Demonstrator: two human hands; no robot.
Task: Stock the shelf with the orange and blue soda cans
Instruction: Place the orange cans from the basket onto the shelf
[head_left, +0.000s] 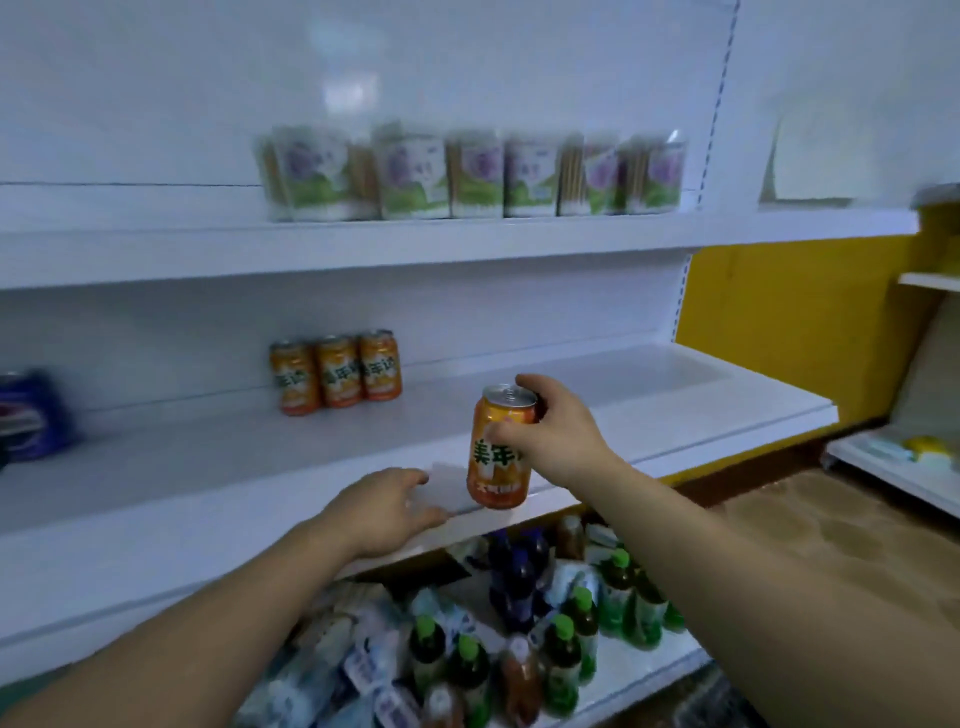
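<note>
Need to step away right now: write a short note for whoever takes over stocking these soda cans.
Right hand: grips an orange can by its upper part, upright, at the front edge of the middle shelf. Whether it rests on the shelf, I cannot tell.
Left hand: open, resting on the shelf's front edge, holding nothing.
Done: three orange cans stand in a row further back on that shelf. Blurred blue cans sit at its far left.
Left: probably set the held can beside the three, then bring any cans that remain.
</note>
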